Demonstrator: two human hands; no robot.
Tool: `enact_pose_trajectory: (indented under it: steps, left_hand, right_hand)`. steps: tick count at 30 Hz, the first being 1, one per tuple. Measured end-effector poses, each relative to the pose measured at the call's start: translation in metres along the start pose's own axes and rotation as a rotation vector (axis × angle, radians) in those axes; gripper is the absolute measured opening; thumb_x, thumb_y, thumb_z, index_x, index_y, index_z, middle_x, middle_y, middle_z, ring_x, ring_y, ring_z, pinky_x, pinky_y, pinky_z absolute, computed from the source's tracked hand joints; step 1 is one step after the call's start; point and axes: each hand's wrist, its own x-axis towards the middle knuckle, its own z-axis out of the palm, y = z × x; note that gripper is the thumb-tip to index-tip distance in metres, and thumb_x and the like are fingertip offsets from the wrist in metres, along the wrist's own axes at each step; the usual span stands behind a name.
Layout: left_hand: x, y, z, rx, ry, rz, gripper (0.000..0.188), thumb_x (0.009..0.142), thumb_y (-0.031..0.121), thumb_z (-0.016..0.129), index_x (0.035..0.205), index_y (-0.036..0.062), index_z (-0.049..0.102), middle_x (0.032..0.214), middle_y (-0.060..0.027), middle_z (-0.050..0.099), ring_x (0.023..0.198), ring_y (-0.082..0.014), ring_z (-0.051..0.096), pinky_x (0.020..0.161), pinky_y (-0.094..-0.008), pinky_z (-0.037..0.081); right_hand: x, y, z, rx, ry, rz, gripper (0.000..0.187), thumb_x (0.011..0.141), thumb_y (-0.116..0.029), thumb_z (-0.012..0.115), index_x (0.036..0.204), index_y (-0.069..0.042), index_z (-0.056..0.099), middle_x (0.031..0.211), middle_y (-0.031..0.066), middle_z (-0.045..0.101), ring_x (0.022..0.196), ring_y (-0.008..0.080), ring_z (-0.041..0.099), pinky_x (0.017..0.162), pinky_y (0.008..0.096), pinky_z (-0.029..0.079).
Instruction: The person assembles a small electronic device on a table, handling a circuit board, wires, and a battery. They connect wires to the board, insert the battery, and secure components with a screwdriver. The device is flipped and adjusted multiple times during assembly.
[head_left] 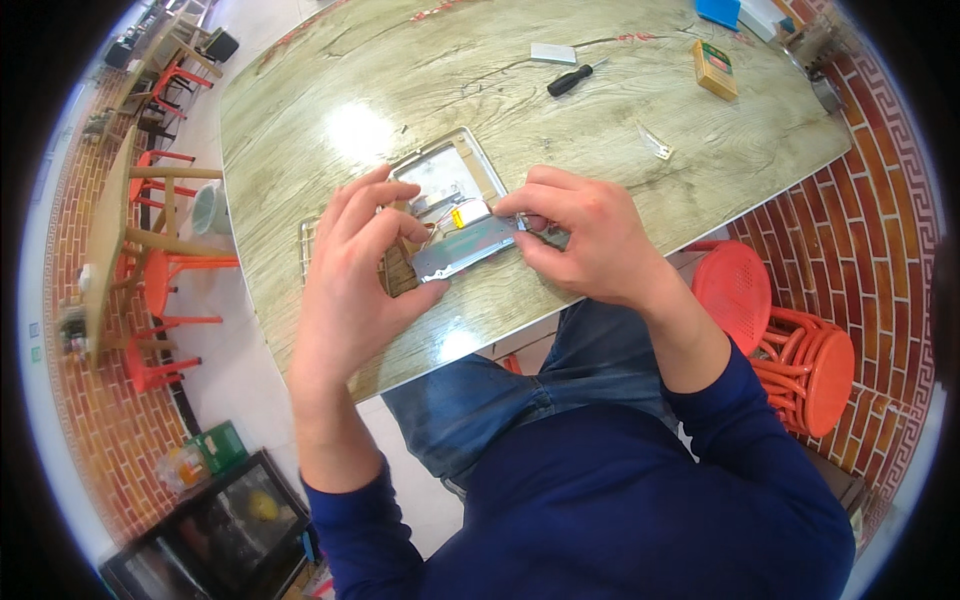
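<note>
Left hand: my left hand [352, 262] is curled, thumb and fingers closed on the left end of the metal strip [468, 249], pinning it so it cannot swing.
Right hand: my right hand [578, 238] pinches the strip's right end with thumb and forefinger, closed on it; held at both ends, it stays level above the tray.
Metal strip: a thin grey plate, slanting from 8 o'clock up to 2 o'clock between my hands, just over the table's near edge.
Wires: thin red wires [447, 214] and a small yellow part [457, 217] sit at the strip's upper edge; I cannot tell whether they are attached.
Tray: a shallow metal tray [446, 176] lies at 12 o'clock of my hands, partly under them, close for the work.
Table: the wood-grain table [500, 90] carries everything.
Screwdriver: a black-handled screwdriver [573, 78] lies at 1 o'clock, well apart, within reach.
Box: a small yellow box [715, 69] rests farther at 2 o'clock.
Stools: red stools [790, 330] are stacked at 4 o'clock, beside my knee.
</note>
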Motion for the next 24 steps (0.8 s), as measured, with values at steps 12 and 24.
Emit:
enact_pose_trajectory:
  steps: [12,24]
  left_hand:
    - [-0.035,0.01,0.038,0.085,0.306,-0.015,0.023,0.08,0.009,0.099,0.096,0.0135,0.083,0.112,0.001,0.085,0.135,-0.0314,0.07,0.137,-0.0661,0.034]
    - [-0.035,0.01,0.04,0.058,0.308,-0.042,0.023,0.081,0.004,0.097,0.101,0.0078,0.086,0.112,-0.0039,0.086,0.136,-0.0354,0.071,0.137,-0.0654,0.035]
  right_hand:
    - [0.0,0.002,0.0,0.001,0.019,-0.038,0.026,0.092,-0.005,0.079,0.118,-0.01,0.084,0.098,0.0053,0.074,0.08,0.0211,0.077,0.071,0.0367,0.061]
    - [0.0,0.002,0.0,0.013,0.017,-0.047,0.027,0.089,-0.006,0.084,0.116,-0.01,0.084,0.097,0.0054,0.075,0.08,0.0209,0.077,0.071,0.0361,0.061]
